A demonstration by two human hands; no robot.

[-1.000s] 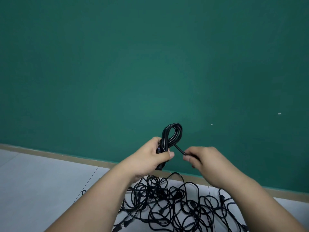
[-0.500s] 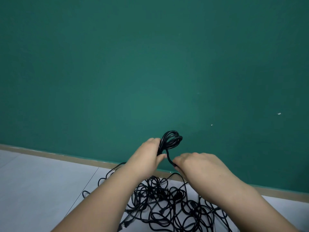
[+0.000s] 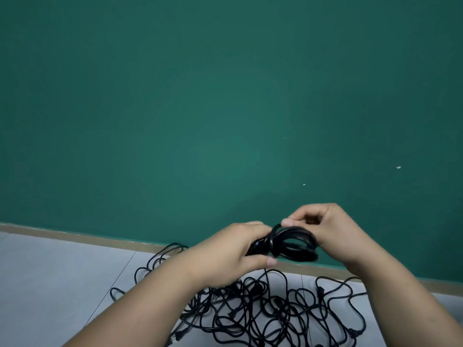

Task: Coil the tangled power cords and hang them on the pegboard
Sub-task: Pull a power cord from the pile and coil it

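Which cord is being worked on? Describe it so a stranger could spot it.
Find the green wall and look down to its base. There the left hand and right hand hold a black cord bundle off the floor. Unlike the loose tangle lying below, it is wound into tight loops.

Tangled cords cut off at bottom edge, coil end hidden inside left hand, loop count blurred, perhaps four.

Green wall — tan skirting, grey floor.
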